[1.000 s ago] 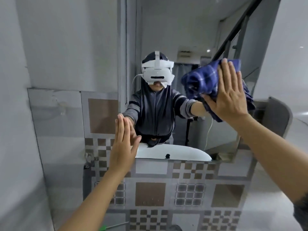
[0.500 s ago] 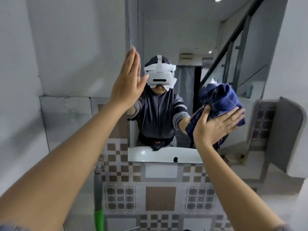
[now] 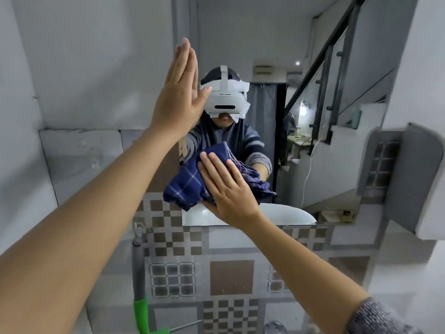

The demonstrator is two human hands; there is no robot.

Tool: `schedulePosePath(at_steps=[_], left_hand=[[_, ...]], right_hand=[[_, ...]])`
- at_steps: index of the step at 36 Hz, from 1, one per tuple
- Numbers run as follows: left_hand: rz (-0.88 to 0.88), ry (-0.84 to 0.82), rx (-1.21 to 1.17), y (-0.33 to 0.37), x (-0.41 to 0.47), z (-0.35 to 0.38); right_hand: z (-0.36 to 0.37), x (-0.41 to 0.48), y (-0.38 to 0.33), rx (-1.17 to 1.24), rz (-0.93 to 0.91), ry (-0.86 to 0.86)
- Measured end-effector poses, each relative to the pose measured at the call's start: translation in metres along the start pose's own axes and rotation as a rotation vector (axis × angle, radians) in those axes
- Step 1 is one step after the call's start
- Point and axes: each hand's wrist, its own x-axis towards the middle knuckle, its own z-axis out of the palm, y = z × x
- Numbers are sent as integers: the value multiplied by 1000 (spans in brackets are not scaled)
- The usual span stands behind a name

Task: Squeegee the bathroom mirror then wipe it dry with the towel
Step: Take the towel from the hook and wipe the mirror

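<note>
right hand [image 3: 228, 189] flat, fingers straight, pressing dark blue checked cloth towel [image 3: 185, 186] on rectangular wall mirror [image 3: 240, 32] near its lower left corner | left hand [image 3: 178, 92] flat, fingers together, upright at mirror's left edge, palm toward glass

Right hand [image 3: 230, 189] flat on towel [image 3: 186, 183]

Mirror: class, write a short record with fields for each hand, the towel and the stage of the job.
Left hand: flat, fingers straight, upright at the left edge of the mirror
Right hand: flat, pressing the towel against the mirror
Towel: dark blue, checked, bunched, low on the mirror
Stage: wiping with the towel; no squeegee in either hand
</note>
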Motion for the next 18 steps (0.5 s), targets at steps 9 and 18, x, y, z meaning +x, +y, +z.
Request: schedulePosePath(at_steps=[9, 18], left_hand=[[-71, 76, 23, 8, -3, 13], [-90, 100, 9, 16, -17, 21]], right_hand=[[-12, -67, 110, -139, -4, -14], [-11, -127, 116, 374, 1212, 189]])
